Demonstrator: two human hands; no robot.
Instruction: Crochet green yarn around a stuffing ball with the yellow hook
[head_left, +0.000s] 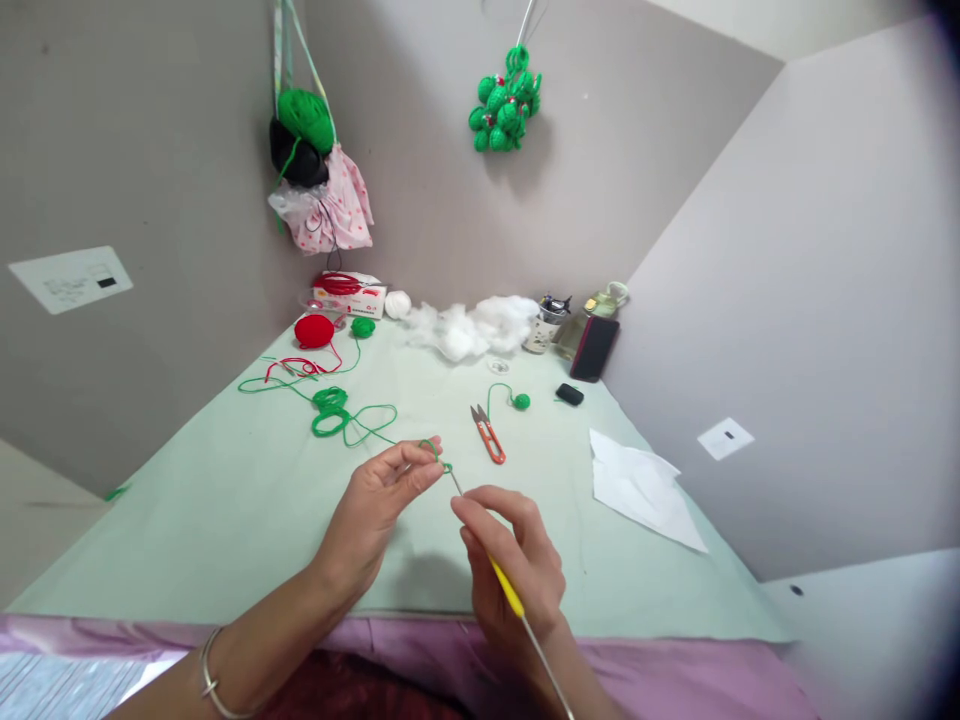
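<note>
My left hand point(379, 500) pinches a loop of green yarn point(435, 452) between thumb and fingers above the pale green table point(225, 510). The yarn trails back to a loose green coil point(331, 410). My right hand point(517, 565) is closed round a crochet hook point(507, 588) with a yellow grip. Its metal tip meets the green loop just right of my left fingertips.
Orange snips point(488, 434) lie beyond my hands, with a small green crocheted ball point(520, 401) behind them. Red yarn ball point(314, 330), white stuffing point(469, 325), a cup, a dark phone point(594, 348) stand at the back. White paper point(641, 487) lies right. Green crocheted pieces point(505, 105) hang on the wall.
</note>
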